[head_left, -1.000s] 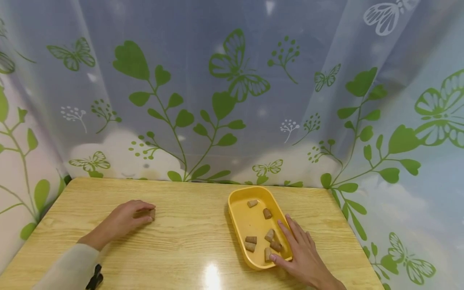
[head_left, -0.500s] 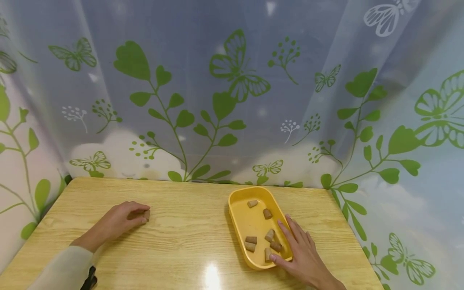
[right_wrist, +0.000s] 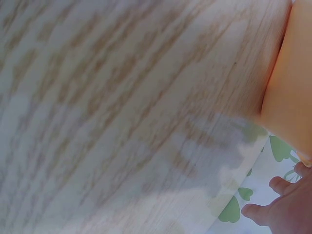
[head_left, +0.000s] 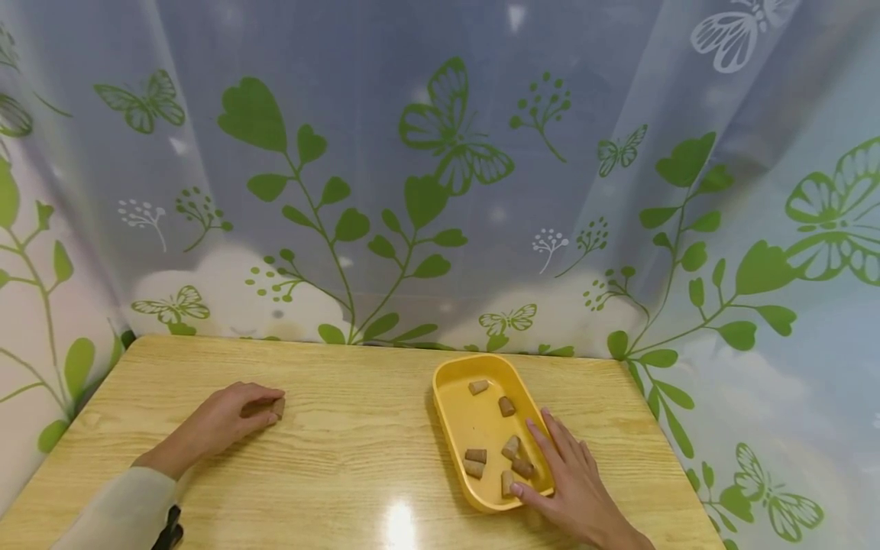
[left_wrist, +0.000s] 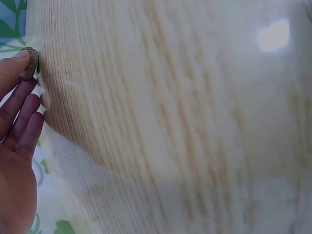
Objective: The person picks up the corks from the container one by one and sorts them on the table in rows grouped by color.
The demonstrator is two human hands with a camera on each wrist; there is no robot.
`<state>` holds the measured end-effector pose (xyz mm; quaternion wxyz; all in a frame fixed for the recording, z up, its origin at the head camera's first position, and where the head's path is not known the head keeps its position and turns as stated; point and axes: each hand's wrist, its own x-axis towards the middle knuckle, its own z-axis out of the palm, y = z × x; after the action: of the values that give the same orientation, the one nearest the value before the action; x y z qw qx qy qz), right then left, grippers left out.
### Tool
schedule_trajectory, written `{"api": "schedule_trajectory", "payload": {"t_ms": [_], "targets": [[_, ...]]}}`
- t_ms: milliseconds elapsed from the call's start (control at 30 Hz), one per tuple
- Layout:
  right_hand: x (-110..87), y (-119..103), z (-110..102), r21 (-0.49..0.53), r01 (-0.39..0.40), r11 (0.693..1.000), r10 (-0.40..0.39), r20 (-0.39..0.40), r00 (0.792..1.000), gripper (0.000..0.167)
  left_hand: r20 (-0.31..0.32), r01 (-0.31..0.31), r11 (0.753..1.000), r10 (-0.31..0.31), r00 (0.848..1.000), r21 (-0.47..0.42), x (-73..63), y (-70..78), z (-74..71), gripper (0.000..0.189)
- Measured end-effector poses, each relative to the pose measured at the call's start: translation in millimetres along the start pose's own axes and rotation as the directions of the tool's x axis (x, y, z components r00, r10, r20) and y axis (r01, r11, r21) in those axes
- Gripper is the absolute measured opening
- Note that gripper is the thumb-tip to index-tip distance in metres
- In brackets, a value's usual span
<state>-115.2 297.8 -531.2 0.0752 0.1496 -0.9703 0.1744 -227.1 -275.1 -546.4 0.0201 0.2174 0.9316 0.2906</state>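
Observation:
Between thumb and fingertips, my left hand (head_left: 223,418) pinches a brown cork stopper (head_left: 278,407) at the left side of the table. The left wrist view shows the same cork (left_wrist: 30,63) at the thumb tip, close to the fingers. On the right, a yellow tray (head_left: 450,437) holds several loose corks, among them one cork (head_left: 479,387) near its far end. My right hand (head_left: 576,489) rests with spread fingers over the tray's right rim, its thumb reaching inside beside a light cork (head_left: 507,483). In the right wrist view part of that hand (right_wrist: 287,207) shows below the tray's wall (right_wrist: 290,83).
Both hands work over a wooden table (head_left: 357,428), whose far edge meets a hanging curtain (head_left: 371,176) printed with green leaves and butterflies. More printed cloth stands at the left and right sides. A bright light reflection lies on the tabletop near the front.
My left hand has shifted slightly left with the cork, mostly in the first half second. My right hand and the tray have stayed in place.

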Motion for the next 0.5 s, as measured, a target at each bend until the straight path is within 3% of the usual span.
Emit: {"api": "schedule_trajectory", "payload": {"t_ms": [500], "targets": [[0.4,0.0,0.3,0.011,-0.008,1.000,0.008,0.009,1.000,0.093,-0.033,-0.022,0.999,0.023,0.999,0.029,-1.0,1.7,0.9,0.042]]}}
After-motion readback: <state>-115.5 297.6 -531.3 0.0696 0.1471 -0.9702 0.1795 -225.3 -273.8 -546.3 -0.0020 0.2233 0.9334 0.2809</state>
